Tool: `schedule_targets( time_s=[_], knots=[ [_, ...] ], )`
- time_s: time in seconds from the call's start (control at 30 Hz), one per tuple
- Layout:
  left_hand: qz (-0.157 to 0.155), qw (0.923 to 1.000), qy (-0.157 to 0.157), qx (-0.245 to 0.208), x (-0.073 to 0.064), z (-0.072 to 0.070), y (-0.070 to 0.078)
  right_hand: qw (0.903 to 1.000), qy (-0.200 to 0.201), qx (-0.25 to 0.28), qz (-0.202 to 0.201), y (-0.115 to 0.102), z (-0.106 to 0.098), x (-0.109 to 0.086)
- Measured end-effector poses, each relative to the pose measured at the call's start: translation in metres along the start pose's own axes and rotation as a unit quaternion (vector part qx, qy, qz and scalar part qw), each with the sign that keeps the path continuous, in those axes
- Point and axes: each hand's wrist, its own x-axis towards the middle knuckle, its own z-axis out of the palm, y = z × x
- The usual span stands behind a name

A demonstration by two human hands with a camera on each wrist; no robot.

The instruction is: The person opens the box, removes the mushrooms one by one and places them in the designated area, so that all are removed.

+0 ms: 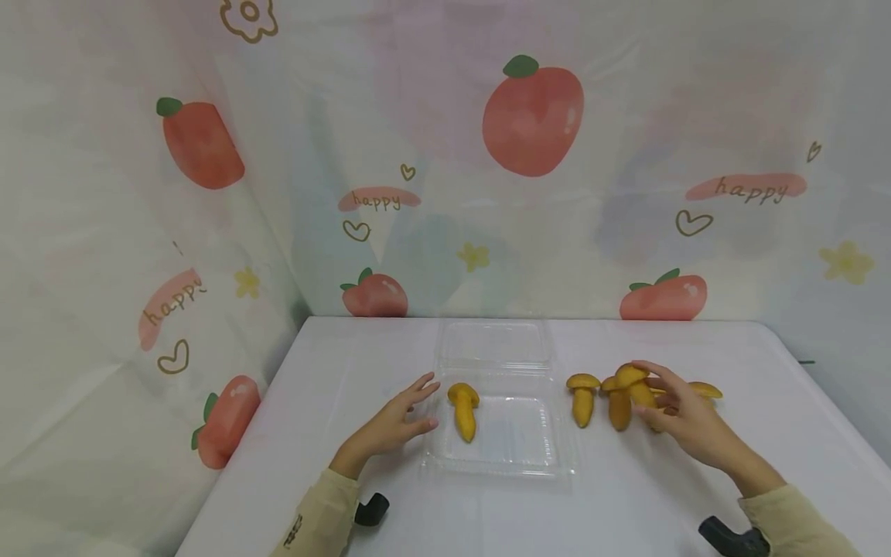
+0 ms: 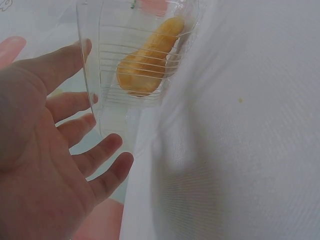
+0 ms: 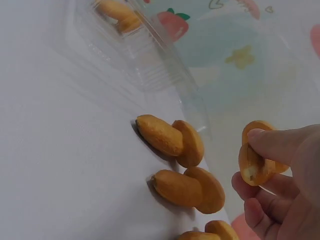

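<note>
Yellow mushrooms: at least five seen, one in the box, one in hand, three or more on the counter (image 1: 445, 514). Right grip (image 1: 689, 422) pinches one, the held mushroom (image 1: 631, 375), between thumb and fingers, raised off the counter on the right. Left grip (image 1: 386, 427) is empty, fingers spread, at the left side of the clear box (image 1: 518, 433); contact with its edge, can't tell.

One clear box, mid-counter, lid (image 1: 496, 344) flipped back to the far side. Boxed mushroom (image 1: 465, 414) lies in the left part, cap far, stem near. Right of the box, leftmost mushroom (image 1: 582, 402), then second mushroom (image 1: 619, 414) next to it, both cap far, stem near. Third mushroom (image 1: 707, 390) is farther right, partly behind the right grip; can't tell if more hide there.

Two beige sleeves, left sleeve (image 1: 320, 514) and right sleeve (image 1: 800, 522), with two black pieces, one by each: left piece (image 1: 372, 510), right piece (image 1: 734, 539). Backdrop (image 1: 431, 100) in the head view: five red fruits, three "happy" labels, five hearts, three yellow stars, one outlined flower.
</note>
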Motion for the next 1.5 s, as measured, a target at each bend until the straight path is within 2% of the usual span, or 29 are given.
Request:
schedule_targets(
  time_s=[0.53, 0.87, 1.03, 1.33, 1.5],
  knots=[
    [-0.003, 1.0, -0.005, 0.003, 0.0, 0.0, 0.0, 0.9991, 0.023, -0.024, 0.026, 0.03, -0.022, -0.012],
    [-0.012, 0.9999, -0.01, 0.001, -0.001, 0.001, 0.0, 0.9958, 0.047, -0.058, 0.053, 0.047, -0.033, -0.02],
    [-0.013, 0.9999, -0.009, 0.005, -0.002, 0.0, 0.001, 0.9952, 0.054, -0.059, 0.056, 0.051, -0.035, -0.022],
    [-0.019, 0.9998, -0.005, 0.007, -0.001, 0.0, -0.001, 0.9958, 0.074, -0.041, 0.034, 0.06, -0.039, -0.024],
    [-0.013, 0.9998, -0.005, 0.014, 0.0, 0.001, -0.002, 0.9944, 0.08, -0.043, 0.054, 0.066, -0.045, -0.026]
  ],
)
